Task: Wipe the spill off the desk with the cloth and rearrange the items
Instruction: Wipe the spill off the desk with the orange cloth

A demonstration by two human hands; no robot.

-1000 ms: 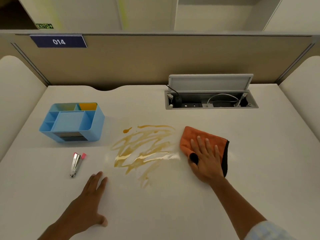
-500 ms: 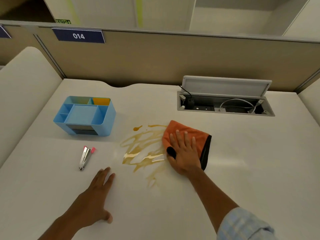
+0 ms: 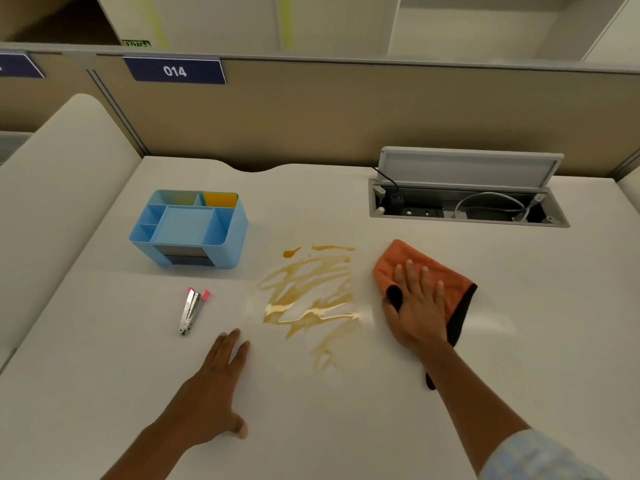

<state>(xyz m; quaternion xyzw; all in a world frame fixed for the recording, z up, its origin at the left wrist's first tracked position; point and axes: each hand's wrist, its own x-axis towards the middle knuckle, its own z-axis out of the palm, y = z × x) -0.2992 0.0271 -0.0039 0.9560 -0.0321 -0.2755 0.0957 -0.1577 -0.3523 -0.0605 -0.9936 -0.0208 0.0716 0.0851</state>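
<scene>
In the head view, taking the brown spill (image 3: pixel 311 289) as the landmark: the orange cloth (image 3: pixel 429 271) lies flat on the desk (image 3: pixel 519 323) just right of it, pinned under the right hand (image 3: pixel 417 306), whose fingers (image 3: pixel 424 275) are spread and pressing rather than gripping, probably to keep a broad patch of fabric down for wiping. The left hand (image 3: pixel 214 386) rests palm-down in front and left of the spill, holding nothing, seemingly as a brace. A stapler (image 3: pixel 192 310) lies left of the spill, and a blue organiser (image 3: pixel 190 226) behind and left; its compartments look empty, though the deep ones are hard to read.
</scene>
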